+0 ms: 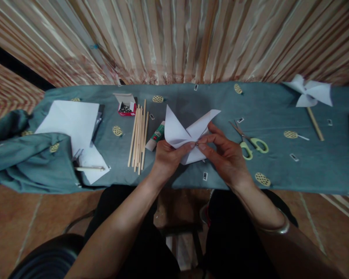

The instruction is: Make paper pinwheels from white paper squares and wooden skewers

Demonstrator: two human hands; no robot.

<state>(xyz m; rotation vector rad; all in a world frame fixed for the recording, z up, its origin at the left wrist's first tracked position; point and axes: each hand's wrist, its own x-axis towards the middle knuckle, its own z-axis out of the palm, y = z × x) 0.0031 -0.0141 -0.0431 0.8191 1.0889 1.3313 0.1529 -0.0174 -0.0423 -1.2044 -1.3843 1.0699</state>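
Note:
A white paper pinwheel (178, 128) with folded blades is held over the cloth-covered table in front of me. My left hand (170, 157) is closed on its left side, thumb pressed at the centre. From the right, my right hand (222, 153) pinches the centre too, thumb and fingers meeting near a small dark metal piece too small to make out. A glue stick (156, 136) lies just left of my left hand. Scissors with green handles (248, 141) rest to the right of my right hand.
Several wooden sticks (138, 139) lie left of the glue stick, near an open red box (126, 106) of small metal pieces. White paper sheets (72, 120) and a pen (90, 168) are at far left, by bunched cloth. A pinwheel on a stick (306, 93) lies at back right.

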